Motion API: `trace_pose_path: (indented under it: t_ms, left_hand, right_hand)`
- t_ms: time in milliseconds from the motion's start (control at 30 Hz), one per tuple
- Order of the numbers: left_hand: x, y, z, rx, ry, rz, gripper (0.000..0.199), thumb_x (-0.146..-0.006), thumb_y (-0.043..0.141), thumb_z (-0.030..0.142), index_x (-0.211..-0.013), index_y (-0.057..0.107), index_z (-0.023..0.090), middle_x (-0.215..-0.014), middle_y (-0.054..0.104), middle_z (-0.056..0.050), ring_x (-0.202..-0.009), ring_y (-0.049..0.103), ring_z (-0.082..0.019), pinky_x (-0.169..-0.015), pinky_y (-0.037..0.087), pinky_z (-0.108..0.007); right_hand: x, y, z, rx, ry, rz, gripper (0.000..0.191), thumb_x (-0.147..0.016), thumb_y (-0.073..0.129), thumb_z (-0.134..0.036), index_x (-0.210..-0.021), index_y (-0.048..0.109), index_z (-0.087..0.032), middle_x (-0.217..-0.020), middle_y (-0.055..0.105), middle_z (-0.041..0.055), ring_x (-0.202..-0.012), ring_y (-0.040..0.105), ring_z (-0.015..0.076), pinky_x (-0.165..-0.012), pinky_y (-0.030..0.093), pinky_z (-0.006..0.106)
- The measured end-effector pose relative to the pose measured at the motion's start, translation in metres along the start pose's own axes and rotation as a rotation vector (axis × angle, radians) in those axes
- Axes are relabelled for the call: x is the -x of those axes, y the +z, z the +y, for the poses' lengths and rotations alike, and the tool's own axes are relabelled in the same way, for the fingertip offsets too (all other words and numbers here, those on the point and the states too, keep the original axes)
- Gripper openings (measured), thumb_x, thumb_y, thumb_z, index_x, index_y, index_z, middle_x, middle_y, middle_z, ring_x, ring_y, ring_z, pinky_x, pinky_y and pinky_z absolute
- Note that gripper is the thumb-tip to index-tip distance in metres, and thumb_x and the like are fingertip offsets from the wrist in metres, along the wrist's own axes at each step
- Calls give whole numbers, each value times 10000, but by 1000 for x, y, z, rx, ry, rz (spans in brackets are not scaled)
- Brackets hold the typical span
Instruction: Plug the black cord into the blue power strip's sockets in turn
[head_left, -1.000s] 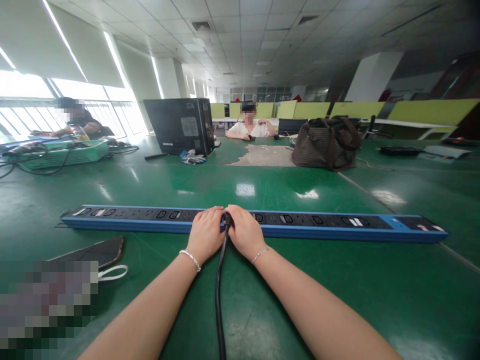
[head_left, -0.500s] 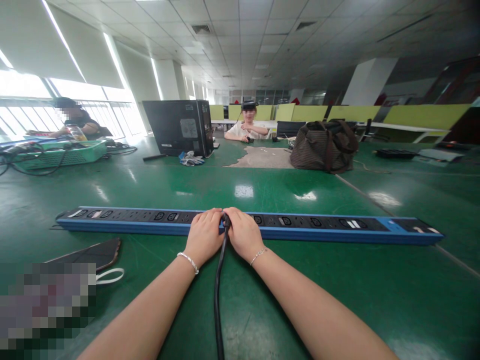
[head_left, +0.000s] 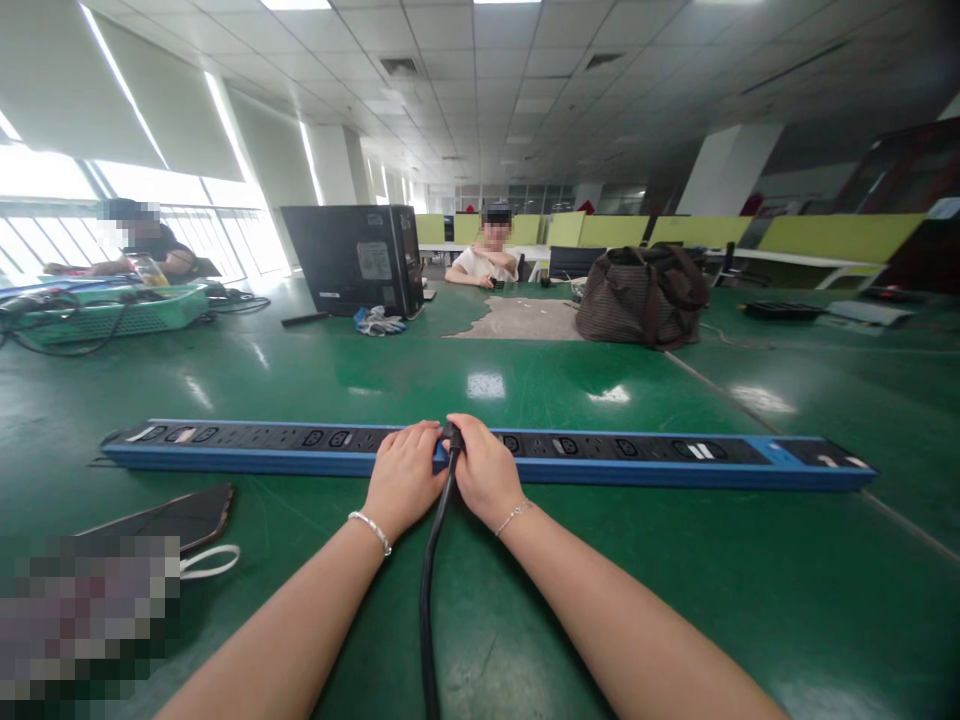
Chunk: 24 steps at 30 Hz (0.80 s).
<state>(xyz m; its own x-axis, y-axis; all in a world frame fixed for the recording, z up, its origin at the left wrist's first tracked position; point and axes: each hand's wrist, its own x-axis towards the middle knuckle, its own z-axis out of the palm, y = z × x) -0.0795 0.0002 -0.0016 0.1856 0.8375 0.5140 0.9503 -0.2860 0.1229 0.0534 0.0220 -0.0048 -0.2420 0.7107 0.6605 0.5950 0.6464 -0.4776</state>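
Head view: the right hand (head_left: 486, 472) pinches the black cable plug (head_left: 454, 438), best kept square to the blue power strip (head_left: 637, 472) on the desk (head_left: 315, 575), which the left hand (head_left: 403, 478), fingers together, clasps alongside.

Brown bag (head_left: 637, 298), black computer case (head_left: 352, 262), green basket (head_left: 124, 315)

You have two hands, one left hand (head_left: 406, 475) and one right hand (head_left: 486, 470), and two bracelets, one silver bracelet (head_left: 371, 529) and one thin bracelet (head_left: 512, 518). At your 12 o'clock there are one blue power strip (head_left: 255, 457), one black plug (head_left: 453, 438) with one black cable (head_left: 426, 600), and one seated person (head_left: 484, 264). You have one phone (head_left: 184, 520), one green basket (head_left: 154, 316) and one more person (head_left: 156, 246) toward 10, one computer case (head_left: 349, 262) toward 11, and one brown bag (head_left: 634, 300) at 1.
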Motion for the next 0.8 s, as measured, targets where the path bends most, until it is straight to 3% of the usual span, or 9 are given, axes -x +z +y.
trace_pose_path:
  t_ms: [167,367,533,667,800]
  left_hand:
    - [0,4,-3,4,3,2,333,-814,538,354,-1106,561,196,-1212,623,-111,-1138,557,-250,-973,400,-429]
    - [0,6,-4,-34,16,7,448,-791,581,466,-1129,549,173,-1212,620,-129,-1122,561,-275,-958,408,-444]
    - [0,4,-3,-43,20,2,458,-810,560,481,-1137,540,162,-1212,619,-127,-1123,557,-275,-960,403,-443]
    - [0,4,-4,-30,18,-6,453,-809,558,492,-1124,540,166,-1220,615,-118,-1129,551,-270,-968,394,-442]
    - [1,5,-5,-20,19,-5,443,-806,561,495,-1111,543,175,-1224,612,-113,-1139,546,-267,-973,388,-441]
  right_hand:
    - [0,-9,4,56,-45,72,322,-872,442,-194,-1158,582,-145,-1105,656,114,-1030,608,202,-930,486,352]
    - [-1,-39,17,206,-85,141,284,-864,469,-245,-1093,592,-130,-1019,680,112,-926,633,223,-857,495,365]
    - [1,-70,41,137,19,170,291,-871,459,-279,-1112,565,-155,-1042,672,104,-923,638,211,-841,499,352]
    - [8,-89,67,-18,127,133,264,-865,483,-309,-1091,558,-195,-1050,672,75,-870,653,179,-782,513,307]
    - [12,-95,79,-46,168,24,253,-853,501,-315,-1067,572,-201,-994,691,61,-844,657,180,-766,508,307]
